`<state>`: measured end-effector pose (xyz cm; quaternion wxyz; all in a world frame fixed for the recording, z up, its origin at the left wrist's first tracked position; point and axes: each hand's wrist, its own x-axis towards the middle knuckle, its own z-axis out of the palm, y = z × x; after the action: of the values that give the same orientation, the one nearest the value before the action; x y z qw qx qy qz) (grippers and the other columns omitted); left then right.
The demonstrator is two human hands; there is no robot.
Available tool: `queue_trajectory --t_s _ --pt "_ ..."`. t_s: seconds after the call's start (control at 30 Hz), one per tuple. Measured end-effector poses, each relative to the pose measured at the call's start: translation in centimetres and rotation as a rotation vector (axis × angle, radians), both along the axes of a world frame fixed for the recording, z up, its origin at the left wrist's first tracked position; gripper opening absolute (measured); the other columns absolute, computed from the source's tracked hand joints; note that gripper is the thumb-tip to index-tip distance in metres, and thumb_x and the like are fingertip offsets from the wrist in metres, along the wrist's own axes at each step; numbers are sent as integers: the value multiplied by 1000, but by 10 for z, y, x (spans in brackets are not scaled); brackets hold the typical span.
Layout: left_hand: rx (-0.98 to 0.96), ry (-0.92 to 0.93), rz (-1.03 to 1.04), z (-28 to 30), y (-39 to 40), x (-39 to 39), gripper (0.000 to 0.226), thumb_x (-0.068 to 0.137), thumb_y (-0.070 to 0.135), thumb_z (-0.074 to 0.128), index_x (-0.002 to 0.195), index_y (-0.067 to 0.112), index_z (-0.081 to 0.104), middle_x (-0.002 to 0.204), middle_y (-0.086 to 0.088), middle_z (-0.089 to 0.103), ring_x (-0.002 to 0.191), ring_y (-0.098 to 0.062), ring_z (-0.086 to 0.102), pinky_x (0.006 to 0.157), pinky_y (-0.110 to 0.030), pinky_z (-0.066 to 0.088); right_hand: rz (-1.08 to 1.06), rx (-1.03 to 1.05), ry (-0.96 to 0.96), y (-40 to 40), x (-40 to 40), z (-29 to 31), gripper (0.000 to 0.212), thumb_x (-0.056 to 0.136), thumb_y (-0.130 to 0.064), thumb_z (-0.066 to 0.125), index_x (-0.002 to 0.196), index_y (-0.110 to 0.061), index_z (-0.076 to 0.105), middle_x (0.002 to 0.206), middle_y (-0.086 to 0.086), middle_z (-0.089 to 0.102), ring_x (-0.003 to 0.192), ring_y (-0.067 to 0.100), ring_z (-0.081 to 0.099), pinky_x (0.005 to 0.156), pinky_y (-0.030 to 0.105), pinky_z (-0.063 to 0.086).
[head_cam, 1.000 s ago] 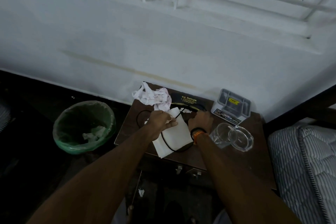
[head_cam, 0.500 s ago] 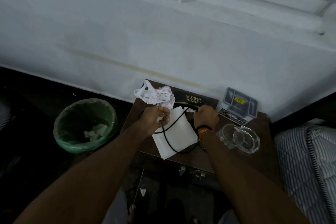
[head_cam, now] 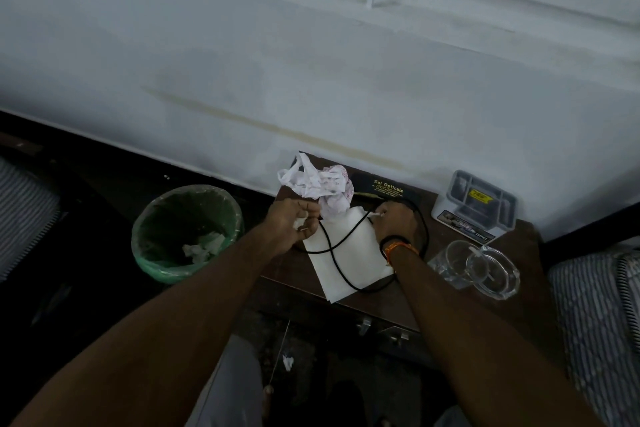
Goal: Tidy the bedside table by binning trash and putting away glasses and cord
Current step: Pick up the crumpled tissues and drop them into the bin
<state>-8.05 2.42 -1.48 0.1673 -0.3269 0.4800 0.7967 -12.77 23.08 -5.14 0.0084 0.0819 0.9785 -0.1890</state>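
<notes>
A black cord [head_cam: 341,265] loops across a flat white paper [head_cam: 346,258] on the dark bedside table [head_cam: 377,305]. My left hand [head_cam: 292,224] pinches one end of the cord, its pale plug showing at the fingers. My right hand [head_cam: 394,222] pinches the other pale end near the black glasses case [head_cam: 384,189] with gold lettering. Crumpled white paper trash [head_cam: 320,184] lies at the table's back left corner. The glasses themselves are not visible.
A green-lined bin [head_cam: 187,232] with some paper inside stands on the floor left of the table. A clear plastic tray [head_cam: 476,206] sits at the back right. A glass tumbler [head_cam: 450,263] and glass ashtray [head_cam: 491,272] stand at the right. A mattress [head_cam: 599,322] borders the right side.
Both hands have lifted the cord ends and drawn them apart; the left hand moved left and up, the loop over the white paper has tightened.
</notes>
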Motion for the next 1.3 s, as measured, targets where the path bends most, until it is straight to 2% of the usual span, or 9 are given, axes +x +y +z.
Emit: queue_trajectory --t_s 0.3,0.53,0.7,0.83,0.93,1.03,1.17,1.23,1.3 --pt "-67 -28 45 11 -2 6 31 89 -9 31 78 1 58 74 -12 51 59 -20 48 59 -30 49 -51 22 22 3 16 11 27 85 -28 57 94 -9 73 96 14 69 86 31 66 66 31 50" --pt "-67 -54 66 33 -8 20 20 86 0 40 73 4 54 59 -4 37 55 -14 36 51 -22 37 -325 -317 26 1 33 35 27 85 -32 57 77 -9 69 80 9 64 79 31 62 67 30 45" --pt "-60 -37 37 41 -17 31 17 83 3 43 76 2 58 59 -3 37 55 -14 37 49 -22 36 -535 -945 -52 -8 39 54 18 64 -27 70 51 -13 69 58 1 67 68 29 66 71 43 57" --pt "-75 30 -36 44 -26 47 26 87 -6 36 89 -1 62 70 -7 45 62 -14 43 53 -23 40 -500 -1344 -101 -32 49 69 7 78 0 62 76 -3 69 72 6 63 61 18 58 52 23 53" --pt "-86 83 -78 47 -34 57 30 94 -9 32 94 -4 62 86 -13 55 71 -16 51 63 -24 48 -412 -1457 -144 -51 56 77 9 80 6 59 78 -2 64 75 7 63 64 15 59 51 21 54" --pt "-56 97 -79 50 -43 67 26 99 -3 35 106 -6 60 103 -19 59 91 -25 60 76 -31 56 -319 -1482 -189 -69 63 80 15 78 9 57 88 1 65 78 9 65 68 17 62 58 26 55" --pt "-14 147 -133 55 -52 76 37 92 -18 37 124 -7 51 119 -22 55 109 -33 57 92 -43 52 -140 -1427 -234 -89 72 83 31 79 13 47 98 3 70 80 11 59 66 18 55 61 27 51" --pt "-31 155 -138 55 -56 75 40 91 -19 35 124 -6 53 123 -21 55 116 -36 54 92 -45 52 -83 -1402 -263 -97 73 86 36 80 15 43 106 10 68 83 11 61 68 19 56 63 26 50" --pt "-85 139 -113 54 -59 75 33 94 -11 35 115 -4 59 117 -20 61 109 -32 60 84 -41 57 -55 -1374 -282 -103 74 87 31 81 16 43 100 13 67 84 14 64 71 22 59 60 22 53"
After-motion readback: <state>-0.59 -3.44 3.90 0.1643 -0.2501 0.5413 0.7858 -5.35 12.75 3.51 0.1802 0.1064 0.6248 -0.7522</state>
